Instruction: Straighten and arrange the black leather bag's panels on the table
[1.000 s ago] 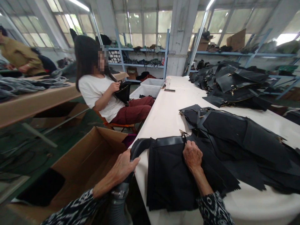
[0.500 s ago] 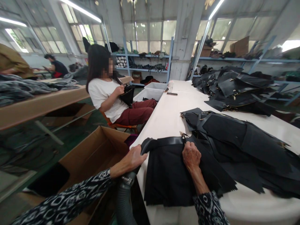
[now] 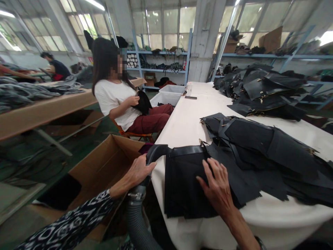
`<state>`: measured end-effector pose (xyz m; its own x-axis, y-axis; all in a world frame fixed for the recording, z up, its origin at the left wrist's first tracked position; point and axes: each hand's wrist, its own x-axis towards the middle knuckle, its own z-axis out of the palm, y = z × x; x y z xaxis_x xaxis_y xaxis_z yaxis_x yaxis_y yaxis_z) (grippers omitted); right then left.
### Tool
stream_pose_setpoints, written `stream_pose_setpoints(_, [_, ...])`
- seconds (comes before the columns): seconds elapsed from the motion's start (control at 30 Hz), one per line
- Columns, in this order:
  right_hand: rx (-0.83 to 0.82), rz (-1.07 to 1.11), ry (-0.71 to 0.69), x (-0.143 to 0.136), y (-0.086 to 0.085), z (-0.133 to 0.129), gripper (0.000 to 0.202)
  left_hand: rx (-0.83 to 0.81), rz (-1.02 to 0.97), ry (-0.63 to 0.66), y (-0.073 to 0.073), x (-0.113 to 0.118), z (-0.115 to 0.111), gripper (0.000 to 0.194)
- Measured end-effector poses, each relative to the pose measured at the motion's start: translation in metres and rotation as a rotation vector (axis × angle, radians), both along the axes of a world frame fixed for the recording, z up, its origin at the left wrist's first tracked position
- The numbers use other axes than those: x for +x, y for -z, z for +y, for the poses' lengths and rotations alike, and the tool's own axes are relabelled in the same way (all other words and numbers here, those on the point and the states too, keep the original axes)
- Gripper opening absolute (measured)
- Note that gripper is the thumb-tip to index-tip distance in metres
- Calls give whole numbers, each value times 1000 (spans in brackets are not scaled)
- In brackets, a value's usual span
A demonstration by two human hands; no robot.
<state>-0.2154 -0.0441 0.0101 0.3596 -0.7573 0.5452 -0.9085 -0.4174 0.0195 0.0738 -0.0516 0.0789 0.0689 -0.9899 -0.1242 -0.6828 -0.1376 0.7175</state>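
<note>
- Held in left hand (image 3: pixel 139 170): black nozzle (image 3: pixel 157 151), at left edge of table (image 3: pixel 195 111).
- Spread wide over black fabric panel (image 3: pixel 182 191), near on table: right hand (image 3: pixel 218 178).
- At left end of near cardboard box (image 3: pixel 101 172): black cloth (image 3: pixel 61 191).
- Inside far plastic bin (image 3: pixel 169 99): dark pieces (image 3: pixel 163 104).

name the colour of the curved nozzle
The curved nozzle is black, best seen in the head view.

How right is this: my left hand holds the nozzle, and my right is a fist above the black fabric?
Not quite: the head view shows your right hand spread open above the black fabric. Your left hand does hold the nozzle.
</note>
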Motion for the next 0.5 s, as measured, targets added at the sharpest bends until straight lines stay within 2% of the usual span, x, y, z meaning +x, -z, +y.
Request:
stream_pose_setpoints(0.07, [66, 121, -188, -7, 7, 29, 54, 11, 23, -42, 1, 5, 0, 26])
stream_pose_setpoints(0.1, [102, 170, -231, -11, 11, 39, 58, 14, 38, -60, 1, 6, 0, 27])
stream_pose_setpoints(0.2, [160, 267, -253, -23, 27, 52, 63, 19, 78, -84, 1, 10, 3, 27])
stream_pose_setpoints(0.3, [177, 266, -253, -32, 34, 46, 67, 18, 124, -65, 4, 16, 9, 26])
stream_pose_setpoints(0.37, [235, 125, -281, -33, 29, 37, 66, 6, 149, -54, 7, 21, 13, 26])
stream_pose_setpoints(0.43, [359, -172, -269, -33, 15, 27, 59, -8, 151, -68, 7, 26, 16, 26])
stream_pose_setpoints(0.5, [478, -532, -122, -34, -4, 15, 46, -20, 144, -83, 7, 30, 19, 26])
